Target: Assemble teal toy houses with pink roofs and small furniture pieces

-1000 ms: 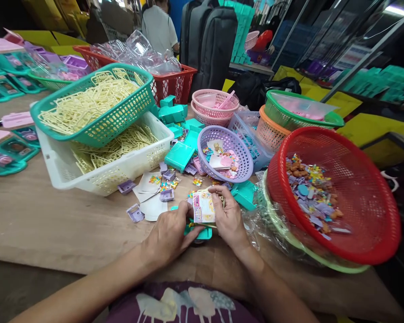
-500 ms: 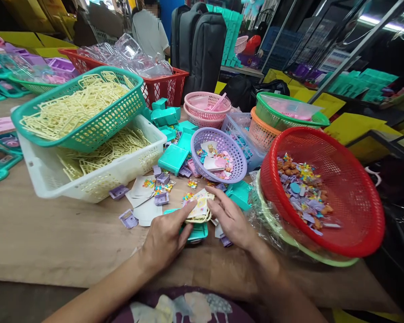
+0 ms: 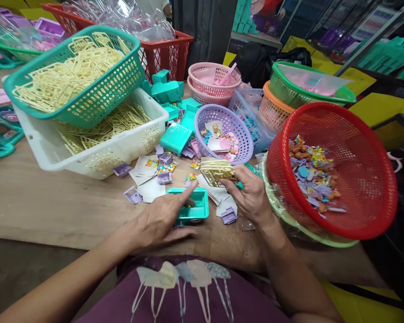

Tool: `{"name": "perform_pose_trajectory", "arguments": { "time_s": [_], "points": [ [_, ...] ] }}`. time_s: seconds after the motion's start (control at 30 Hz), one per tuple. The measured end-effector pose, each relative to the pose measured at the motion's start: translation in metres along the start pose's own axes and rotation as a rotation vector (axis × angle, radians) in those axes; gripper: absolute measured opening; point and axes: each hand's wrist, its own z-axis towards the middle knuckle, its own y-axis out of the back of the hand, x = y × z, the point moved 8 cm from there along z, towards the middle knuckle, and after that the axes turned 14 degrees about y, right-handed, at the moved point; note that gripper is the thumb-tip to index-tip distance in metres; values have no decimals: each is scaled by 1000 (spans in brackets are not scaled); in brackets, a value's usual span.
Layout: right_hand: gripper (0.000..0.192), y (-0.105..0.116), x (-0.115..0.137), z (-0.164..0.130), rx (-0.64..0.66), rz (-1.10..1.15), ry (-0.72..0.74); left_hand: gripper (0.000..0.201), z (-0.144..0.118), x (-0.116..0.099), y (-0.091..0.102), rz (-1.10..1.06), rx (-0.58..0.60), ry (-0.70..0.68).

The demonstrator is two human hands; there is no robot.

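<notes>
The left hand [image 3: 161, 215] lies flat, fingers spread, on the near edge of a small teal tray [image 3: 190, 207], index finger poking into its hollow. Nothing is actually gripped there. The right hand [image 3: 252, 197] is pinched on a stack of pale yellow frames [image 3: 217, 170], held in the air just above the worktop [image 3: 54, 211], between the tray and the purple basket [image 3: 222, 134].

What could go wrong: those yellow frames look like thin, springy plastic lattice, and the pinch is only at one end, so the stack could fan out and a piece slide off into the clutter. The tray is light, glossy moulded plastic and only pressed down, not held (one nudge and I reckon it skates across the smooth wood). The red basket [image 3: 357, 134] is tipped on its side against a crinkly clear bag, full of tiny colourful bits; a bump from the right forearm might spill them.

Textures otherwise: open mesh baskets everywhere, little lilac plastic clips [image 3: 133, 195] and flat white card pieces scattered just beside the tray, and a green basket [image 3: 97, 98] heaped with more yellow frames sitting on a white crate [image 3: 121, 152].
</notes>
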Motion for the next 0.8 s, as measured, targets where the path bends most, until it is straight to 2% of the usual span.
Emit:
{"name": "perform_pose_trajectory", "arguments": {
  "time_s": [0.07,0.13,0.23,0.4,0.57,0.67,0.73,0.8],
  "points": [
    [21,-10,5,-4,56,53,-5,65,-7,-5,-5,88,0,-144],
    [22,-28,18,-5,193,28,92,38,-12,-8,-7,134,-45,-244],
    [22,-48,36,-4,343,-151,256,24,-14,-10,-7,130,-108,-313],
    [21,-54,45,10,454,-393,318,27,-13,-13,-8,149,-118,-340],
    [17,-54,47,14,510,-452,340,35,-20,-13,-8,164,-105,-367],
    [14,-60,46,11,551,-488,326,40,-30,-16,-1,147,-190,-413],
    [13,-64,46,10,570,-514,293,49,-31,-12,9,125,-302,-346],
    [13,-66,46,8,574,-524,244,68,-25,-2,17,95,-367,-189]
  ]
}}
